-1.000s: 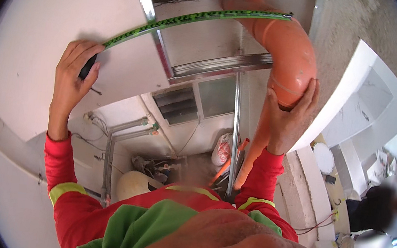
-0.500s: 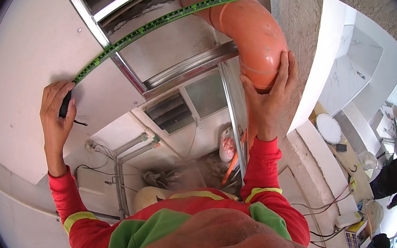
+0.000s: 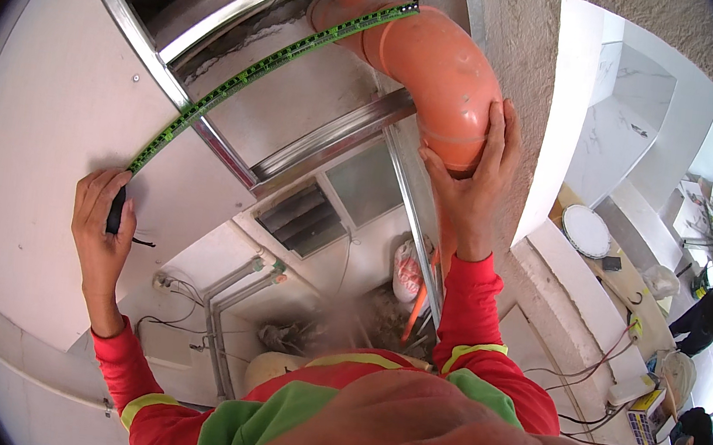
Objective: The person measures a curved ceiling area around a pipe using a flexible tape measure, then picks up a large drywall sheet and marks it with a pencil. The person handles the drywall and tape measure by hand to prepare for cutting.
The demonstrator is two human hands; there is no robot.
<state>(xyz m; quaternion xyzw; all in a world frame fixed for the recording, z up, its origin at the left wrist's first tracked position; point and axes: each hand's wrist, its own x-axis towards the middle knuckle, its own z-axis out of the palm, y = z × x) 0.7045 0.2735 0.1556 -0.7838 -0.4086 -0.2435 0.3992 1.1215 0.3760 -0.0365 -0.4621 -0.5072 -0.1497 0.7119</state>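
My left hand [image 3: 101,224] is closed round the dark case of a tape measure [image 3: 117,210], close to the white ceiling panel [image 3: 50,135]. The tape's green blade [image 3: 255,71] arches up and across an opening in the panelling. Its tip lies over the top of an orange pipe elbow [image 3: 446,52]. My right hand [image 3: 478,175] grips the lower end of that elbow, thumb on one side and fingers along the other. Below it the orange pipe runs down behind my right wrist.
Metal framing channels [image 3: 331,140] edge the opening and cross near the pipe. A rough concrete wall [image 3: 522,83] stands right of the elbow. Grey pipes [image 3: 221,330] and loose cables are lower left. On the right, a ledge holds a white round lid [image 3: 586,230], wires and a box [image 3: 645,418].
The view has shifted slightly, so the pipe and panel sit a little lower and to the left. Both hands keep their holds, and the tape stays stretched to the elbow.
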